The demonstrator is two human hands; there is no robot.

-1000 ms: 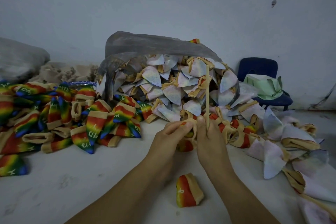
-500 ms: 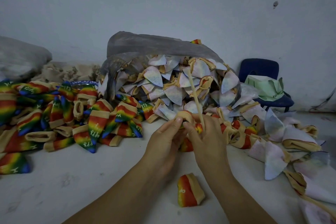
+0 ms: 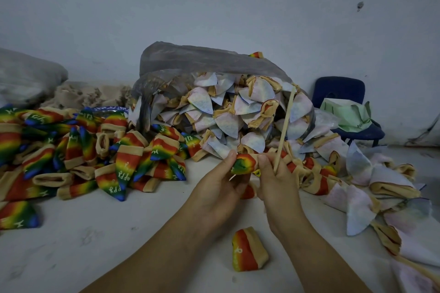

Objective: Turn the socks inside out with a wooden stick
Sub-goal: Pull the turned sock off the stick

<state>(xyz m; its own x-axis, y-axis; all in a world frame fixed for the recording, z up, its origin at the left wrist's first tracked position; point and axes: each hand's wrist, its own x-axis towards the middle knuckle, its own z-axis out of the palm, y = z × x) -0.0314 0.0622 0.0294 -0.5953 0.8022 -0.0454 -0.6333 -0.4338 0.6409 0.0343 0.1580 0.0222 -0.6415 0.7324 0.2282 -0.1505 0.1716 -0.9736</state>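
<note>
- A person's left hand (image 3: pixel 217 189) grips a rainbow sock (image 3: pixel 244 163) just above the white work surface (image 3: pixel 95 233), thumb pressed on top, fingers curled beneath. The colours face outward, so this one looks close to fully turned.
- The right hand (image 3: pixel 279 188) holds the wooden stick (image 3: pixel 284 126) near its lower end, fingers curled round it. The shaft tilts up and to the right across pale unturned socks (image 3: pixel 226 121) spilling from a grey plastic bag (image 3: pixel 202 59). The fingers hide whether its lower end sits inside the sock.
- Done well, the step likely calls for a firm left-hand hold, the stick moved along its own line to avoid snagging, and the toe pushed fully out.
- Both forearms reach forward, hands almost touching. A heap of turned socks (image 3: pixel 123 150) lies to the left, and a single sock (image 3: pixel 248 252) between the wrists.
</note>
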